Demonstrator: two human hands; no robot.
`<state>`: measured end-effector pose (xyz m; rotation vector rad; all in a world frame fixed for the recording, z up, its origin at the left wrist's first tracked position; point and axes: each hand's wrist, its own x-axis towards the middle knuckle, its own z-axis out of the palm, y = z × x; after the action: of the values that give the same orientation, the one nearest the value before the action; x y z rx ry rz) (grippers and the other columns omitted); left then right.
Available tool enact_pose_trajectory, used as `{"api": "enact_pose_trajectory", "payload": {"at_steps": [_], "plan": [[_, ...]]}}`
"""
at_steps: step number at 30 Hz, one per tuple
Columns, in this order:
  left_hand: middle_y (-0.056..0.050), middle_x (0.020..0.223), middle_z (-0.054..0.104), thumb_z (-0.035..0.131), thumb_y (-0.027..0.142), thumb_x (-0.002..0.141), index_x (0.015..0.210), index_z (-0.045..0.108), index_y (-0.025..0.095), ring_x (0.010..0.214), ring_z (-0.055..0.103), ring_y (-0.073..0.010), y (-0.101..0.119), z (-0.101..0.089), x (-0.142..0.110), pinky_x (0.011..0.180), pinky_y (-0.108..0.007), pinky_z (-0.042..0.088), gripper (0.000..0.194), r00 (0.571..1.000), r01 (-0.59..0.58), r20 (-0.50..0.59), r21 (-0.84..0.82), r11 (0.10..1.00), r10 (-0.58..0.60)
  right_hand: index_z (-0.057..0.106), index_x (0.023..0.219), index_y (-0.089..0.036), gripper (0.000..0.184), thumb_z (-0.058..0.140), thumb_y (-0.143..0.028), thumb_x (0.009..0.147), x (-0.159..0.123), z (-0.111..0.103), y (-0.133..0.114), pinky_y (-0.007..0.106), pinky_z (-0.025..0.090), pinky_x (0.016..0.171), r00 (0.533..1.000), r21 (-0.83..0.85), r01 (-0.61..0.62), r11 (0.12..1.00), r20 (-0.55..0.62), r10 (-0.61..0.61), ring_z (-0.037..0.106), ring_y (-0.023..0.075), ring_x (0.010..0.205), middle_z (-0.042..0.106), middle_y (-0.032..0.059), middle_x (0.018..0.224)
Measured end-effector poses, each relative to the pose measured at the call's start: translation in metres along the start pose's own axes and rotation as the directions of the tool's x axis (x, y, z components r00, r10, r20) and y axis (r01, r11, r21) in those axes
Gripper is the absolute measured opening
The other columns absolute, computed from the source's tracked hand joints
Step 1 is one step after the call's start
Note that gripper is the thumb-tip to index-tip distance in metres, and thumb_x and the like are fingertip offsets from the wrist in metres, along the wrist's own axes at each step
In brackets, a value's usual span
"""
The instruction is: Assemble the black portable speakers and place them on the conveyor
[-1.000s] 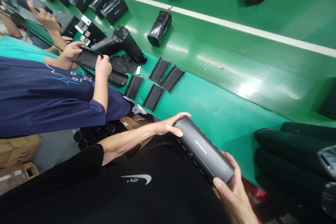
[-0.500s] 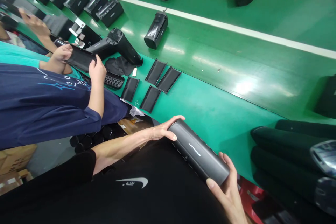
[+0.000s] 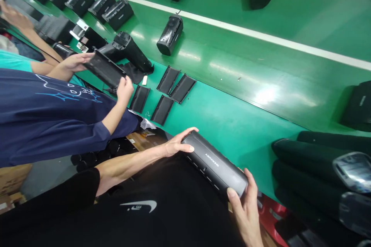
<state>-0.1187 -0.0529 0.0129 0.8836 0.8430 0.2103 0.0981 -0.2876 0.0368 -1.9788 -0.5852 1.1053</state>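
Note:
A long black speaker housing [image 3: 213, 162] with white MERKURY lettering is held close to my black shirt, tilted down to the right. A row of small slots runs along its near edge. My left hand [image 3: 181, 144] grips its upper left end, thumb on the face and fingers over the far edge. The lower right end is clasped by my right hand [image 3: 245, 200], thumb on the near side and fingers behind. Its underside is hidden.
Several black panels [image 3: 161, 110] lie on the green bench [image 3: 208, 108]. At left a co-worker's hands [image 3: 124, 90] hold another black panel [image 3: 106, 69]. Speaker cabinets [image 3: 170, 34] stand on the green surface beyond. Dark rounded cabinets [image 3: 307, 162] are stacked at right.
The housing has turned slightly in my hands, showing more of its slotted near edge. The co-worker's panel has shifted right and tilted. The view has moved a little.

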Motion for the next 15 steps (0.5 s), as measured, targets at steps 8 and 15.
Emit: {"api": "enact_pose_trajectory", "payload": {"at_steps": [8, 15], "plan": [[0.001, 0.112, 0.065, 0.08, 0.047, 0.072, 0.143, 0.054, 0.029, 0.105, 0.064, -0.0213, 0.002, 0.002, 0.009, 0.095, -0.036, 0.048, 0.078, 0.999, -0.036, -0.029, 0.073, 0.997, 0.038, 0.031, 0.165, -0.031, 0.092, 0.066, -0.069, 0.089, 0.002, 0.002, -0.026, 0.055, 0.03, 0.12, 0.998, -0.025, -0.06, 0.998, -0.006, 0.06, 0.037, 0.0388, 0.149, 0.036, 0.012, 0.165], [0.003, 0.109, 0.065, 0.092, 0.042, 0.063, 0.141, 0.055, 0.032, 0.105, 0.063, -0.0226, 0.003, 0.008, 0.017, 0.094, -0.033, 0.048, 0.086, 0.998, -0.04, -0.044, 0.089, 0.995, 0.044, 0.044, 0.153, -0.027, 0.086, 0.076, -0.064, 0.082, 0.023, 0.011, -0.018, 0.056, 0.035, 0.115, 0.99, 0.039, 0.025, 0.999, -0.139, -0.019, 0.047, 0.0375, 0.136, 0.046, 0.0133, 0.151]]}}
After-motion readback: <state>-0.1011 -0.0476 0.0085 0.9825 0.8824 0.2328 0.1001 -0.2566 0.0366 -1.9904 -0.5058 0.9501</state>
